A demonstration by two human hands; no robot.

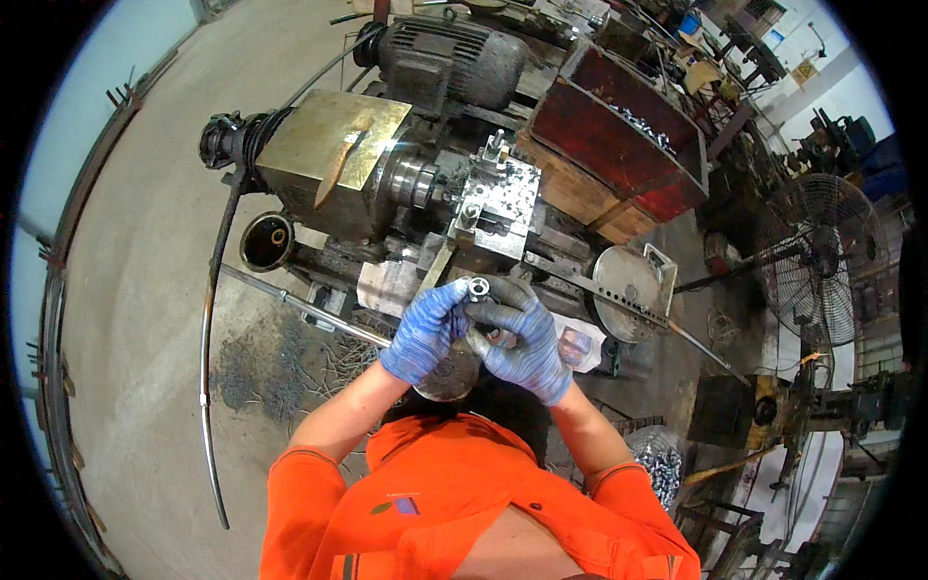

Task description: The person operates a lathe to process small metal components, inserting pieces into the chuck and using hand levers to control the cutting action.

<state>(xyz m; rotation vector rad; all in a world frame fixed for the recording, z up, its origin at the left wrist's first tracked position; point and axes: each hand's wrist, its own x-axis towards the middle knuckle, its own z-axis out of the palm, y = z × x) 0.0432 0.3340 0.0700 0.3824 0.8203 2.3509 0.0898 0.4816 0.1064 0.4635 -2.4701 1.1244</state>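
Both my hands wear blue knitted gloves with grey, grimy patches and meet in front of the machine. My left hand (430,324) pinches a small, shiny ring-shaped metal fitting (478,288), whose round hole faces up. Against the fitting's other side lie the fingers of my right hand (522,338). That hand is half curled, and a bit of another shiny metal part (501,337) shows in its palm; the rest is hidden. Just beyond my hands stands the machine's metal tool block (510,193), sprinkled with chips, beside the round chuck (414,182).
A wooden-handled tool (334,176) lies on the brass-coloured cover (280,145). Behind it sits a motor (452,63). A red bin (619,126) with small metal parts stands at the far right, a caged fan (817,261) further right. Long bars (206,338) stick out at left.
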